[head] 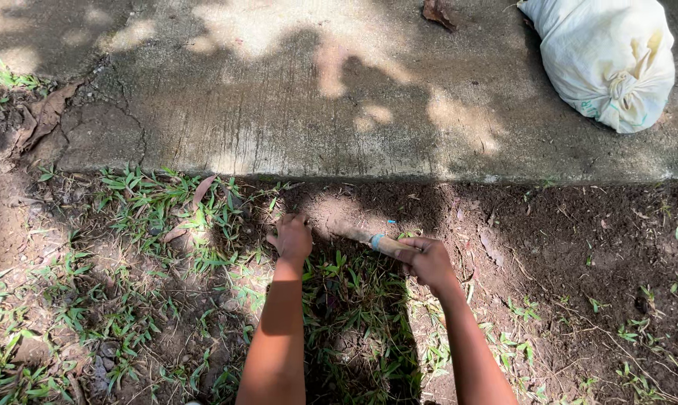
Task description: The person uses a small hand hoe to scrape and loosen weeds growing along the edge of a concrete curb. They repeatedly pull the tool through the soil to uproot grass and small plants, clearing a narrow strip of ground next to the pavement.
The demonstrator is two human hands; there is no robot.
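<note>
My right hand [427,259] grips the wooden handle of a small hand tool [370,238] with a light blue band; its working end points left into the bare soil next to the slab edge. My left hand [292,236] reaches down into the low grass [204,217] at the foot of the concrete, its fingers curled at the ground; whether it holds weeds is hidden. Both forearms come up from the bottom of the view.
A concrete slab [301,97] fills the upper half, cracked at the left. A tied white sack [605,56] lies on it at the top right, a dry leaf [438,13] near the top. Dark loose soil [579,255] spreads to the right, patchy grass to the left.
</note>
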